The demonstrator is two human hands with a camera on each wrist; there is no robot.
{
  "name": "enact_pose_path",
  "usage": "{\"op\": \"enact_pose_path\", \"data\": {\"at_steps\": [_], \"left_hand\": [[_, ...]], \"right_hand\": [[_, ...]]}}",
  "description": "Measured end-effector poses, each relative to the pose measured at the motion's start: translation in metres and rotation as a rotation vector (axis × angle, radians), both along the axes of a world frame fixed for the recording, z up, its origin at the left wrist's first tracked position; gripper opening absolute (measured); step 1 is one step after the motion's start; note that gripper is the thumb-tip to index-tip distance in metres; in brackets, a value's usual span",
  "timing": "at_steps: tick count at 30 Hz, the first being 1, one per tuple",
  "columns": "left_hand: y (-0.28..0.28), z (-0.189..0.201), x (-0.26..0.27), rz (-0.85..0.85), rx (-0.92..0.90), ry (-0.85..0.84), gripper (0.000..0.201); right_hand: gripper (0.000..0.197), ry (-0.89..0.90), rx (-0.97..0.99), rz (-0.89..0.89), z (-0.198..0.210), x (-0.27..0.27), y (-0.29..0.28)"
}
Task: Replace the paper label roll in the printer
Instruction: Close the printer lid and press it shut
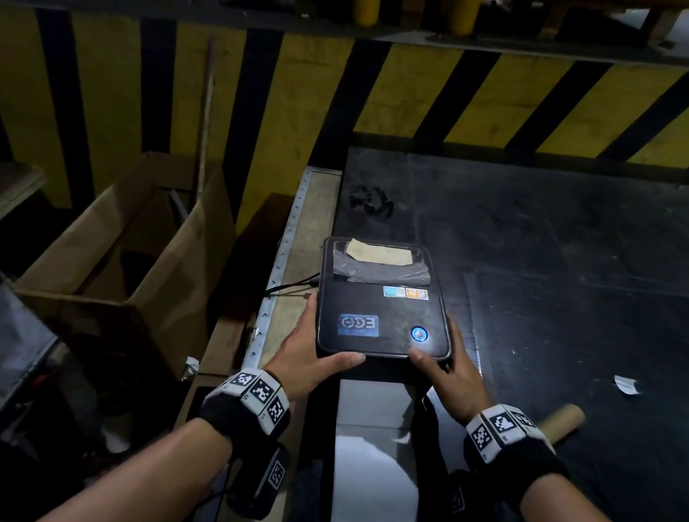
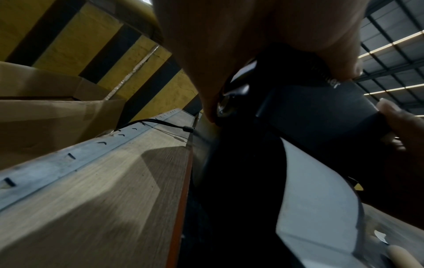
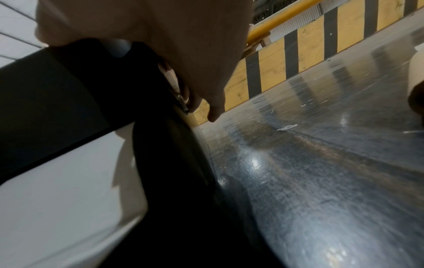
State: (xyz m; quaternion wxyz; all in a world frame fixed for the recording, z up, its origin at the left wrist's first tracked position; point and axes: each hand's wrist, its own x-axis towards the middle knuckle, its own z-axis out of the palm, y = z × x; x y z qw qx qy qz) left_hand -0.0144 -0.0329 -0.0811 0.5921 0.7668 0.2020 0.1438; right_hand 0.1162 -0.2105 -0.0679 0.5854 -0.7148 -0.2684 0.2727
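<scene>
A black label printer with a lit blue button lies on the dark table, a brown paper piece and clear plastic on its far end. My left hand grips its near left corner, thumb along the front edge. My right hand grips the near right corner, thumb beside the button. A white label strip runs out from under the front edge towards me. The wrist views show the left hand and the right hand curled over the black top, with the strip below.
A bare cardboard core lies on the table to my right, a white scrap beyond it. A black cable leaves the printer's left side. Open cardboard boxes stand to the left. A yellow-and-black barrier closes the back.
</scene>
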Motion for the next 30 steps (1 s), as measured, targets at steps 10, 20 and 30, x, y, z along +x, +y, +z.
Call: {"op": "enact_pose_path", "data": {"at_steps": [10,20,30], "left_hand": [[0.0003,-0.0010,-0.0008,0.009,0.016,-0.004,0.088],[-0.0005,-0.0006,-0.0007,0.006,0.018,-0.008,0.089],[-0.0001,-0.0015,0.0000,0.005,0.025,-0.001,0.092]], "right_hand": [[0.067,-0.033,-0.028,-0.011,-0.0046,0.0022,0.0005],[0.070,-0.022,-0.042,-0.022,-0.0062,0.0013,0.0009],[0.067,-0.020,-0.019,-0.011,-0.0059,0.0017,0.0001]]}}
